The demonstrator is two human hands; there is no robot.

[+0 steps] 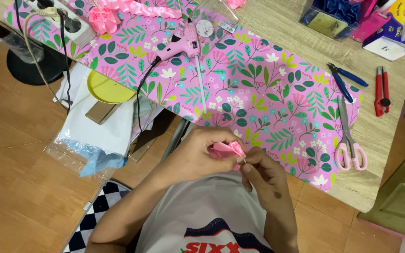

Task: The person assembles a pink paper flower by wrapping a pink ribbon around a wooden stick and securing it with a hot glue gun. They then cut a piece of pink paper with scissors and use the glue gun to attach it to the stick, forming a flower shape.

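Note:
Close to my chest, my left hand [198,157] and my right hand [261,171] pinch a small folded piece of pink ribbon [228,148] between their fingertips. Both hands hover just off the near edge of the wooden table [376,140], which is covered by pink floral wrapping paper [258,89]. A pink glue gun [183,44] lies on the paper beyond my hands, its black cord trailing off the table's edge. More pink ribbon flowers [104,18] lie at the far end of the paper.
Pink-handled scissors [348,140], blue pliers [345,79] and a red utility knife [381,91] lie to the right. Clear boxes of ribbon [333,16] stand at the back. A power strip [66,18], yellow plate [106,89] and plastic bags [94,140] are at left.

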